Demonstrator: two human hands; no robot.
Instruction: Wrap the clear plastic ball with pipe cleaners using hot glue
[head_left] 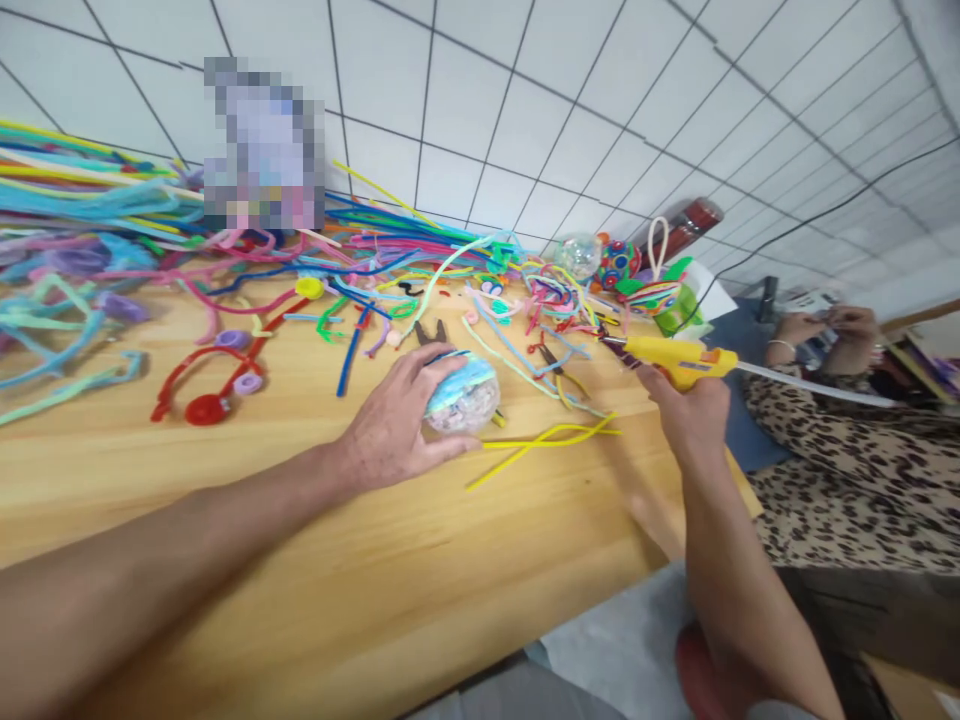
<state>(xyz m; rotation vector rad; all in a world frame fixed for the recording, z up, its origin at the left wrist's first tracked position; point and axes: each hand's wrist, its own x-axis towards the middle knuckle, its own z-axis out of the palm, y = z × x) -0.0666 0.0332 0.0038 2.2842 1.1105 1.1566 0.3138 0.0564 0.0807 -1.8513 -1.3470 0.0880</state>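
My left hand [397, 420] is wrapped round a clear ball [466, 405] whose upper part is covered with blue and green strips. In my right hand [694, 410] is a yellow glue gun [679, 360], its nozzle pointing left over the table and a white stick coming out of its back. Yellow pipe cleaners [555, 438] lie crossed just right of the ball. Pliers with yellow handles [566, 385] rest between my hands. Dark plier jaws [430, 332] show behind my left hand.
Piles of coloured pipe cleaners [90, 200] run along the tiled wall. A red headband shape [206, 408] lies left. Another clear ball [579, 257] stands at the back. At right sits a person in leopard print [862, 460].
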